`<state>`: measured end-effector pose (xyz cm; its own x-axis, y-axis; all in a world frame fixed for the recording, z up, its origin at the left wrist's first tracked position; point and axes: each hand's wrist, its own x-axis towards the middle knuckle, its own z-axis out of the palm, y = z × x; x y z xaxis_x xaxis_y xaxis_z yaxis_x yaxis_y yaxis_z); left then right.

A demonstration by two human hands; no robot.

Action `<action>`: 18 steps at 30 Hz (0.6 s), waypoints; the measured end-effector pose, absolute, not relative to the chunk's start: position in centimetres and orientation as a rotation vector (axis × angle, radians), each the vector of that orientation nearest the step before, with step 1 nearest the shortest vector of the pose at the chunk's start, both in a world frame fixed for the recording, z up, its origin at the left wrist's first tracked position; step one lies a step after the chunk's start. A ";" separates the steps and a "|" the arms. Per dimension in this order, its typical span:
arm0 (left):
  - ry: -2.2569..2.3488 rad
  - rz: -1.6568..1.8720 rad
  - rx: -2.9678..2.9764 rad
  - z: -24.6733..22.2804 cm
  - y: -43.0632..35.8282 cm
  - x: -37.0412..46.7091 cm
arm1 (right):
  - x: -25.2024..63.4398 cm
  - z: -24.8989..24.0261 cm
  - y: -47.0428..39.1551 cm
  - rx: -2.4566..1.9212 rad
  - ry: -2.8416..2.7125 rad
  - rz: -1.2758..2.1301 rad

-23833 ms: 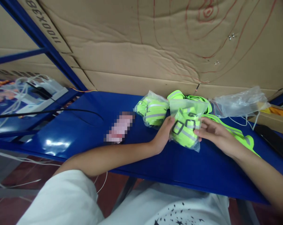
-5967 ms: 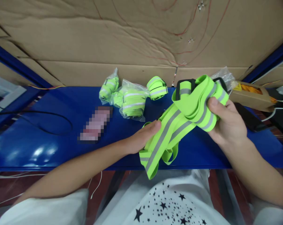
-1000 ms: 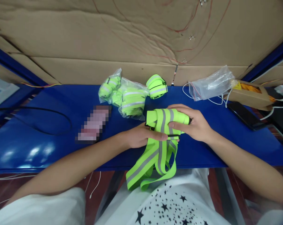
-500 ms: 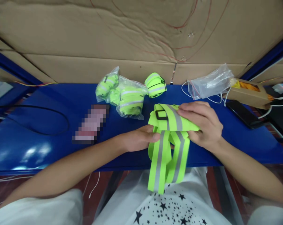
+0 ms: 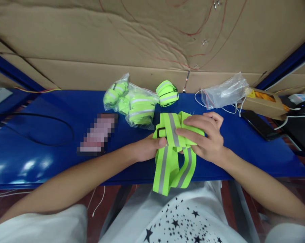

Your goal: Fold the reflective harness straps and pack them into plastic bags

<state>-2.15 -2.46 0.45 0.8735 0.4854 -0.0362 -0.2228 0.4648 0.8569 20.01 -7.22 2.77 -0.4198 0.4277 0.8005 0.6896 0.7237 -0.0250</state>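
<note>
A neon-yellow strap (image 5: 164, 165) with a grey reflective stripe and a black buckle is bunched between my hands above the blue table's front part. My left hand (image 5: 149, 148) is closed on its left side, thumb on top near the buckle and the other fingers hidden behind. On the right side, my right hand (image 5: 206, 136) grips the folded layers, with its fingers lying over the top. Two loops of the strap hang down over the table's front edge.
Bagged yellow straps (image 5: 141, 109) and a rolled strap (image 5: 167, 93) lie at the back of the blue table (image 5: 53, 118). A blurred-out item (image 5: 98, 133) is left. Rightward are a clear plastic bag (image 5: 224, 91), a cardboard box (image 5: 266, 101), a black phone (image 5: 260, 125) and white cables.
Both hands and the strap have shifted slightly left. My right hand has moved inward over the folds, its fingers now across the strap, and the hanging loops sit higher.
</note>
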 end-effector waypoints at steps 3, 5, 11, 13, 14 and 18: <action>0.407 0.510 0.872 1.2 -2.3 -1.9 | 19.9 3.5 -7.1 -0.856 -2.142 -0.169; 0.494 0.524 0.813 1.7 -2.1 -1.7 | 20.2 3.8 -7.0 -0.840 -2.220 0.065; 0.716 0.569 0.824 2.3 -1.6 -1.5 | 20.9 3.4 -5.9 -0.985 -1.800 0.511; 0.716 0.537 0.825 2.2 -1.7 -1.6 | 20.7 3.1 -5.6 -1.040 -1.704 0.745; 0.716 0.522 0.835 2.2 -1.7 -1.7 | 20.6 3.0 -5.5 -1.057 -1.691 0.860; 0.686 0.473 0.943 1.9 -1.8 -1.9 | 20.1 2.2 -5.5 -1.090 -1.727 0.993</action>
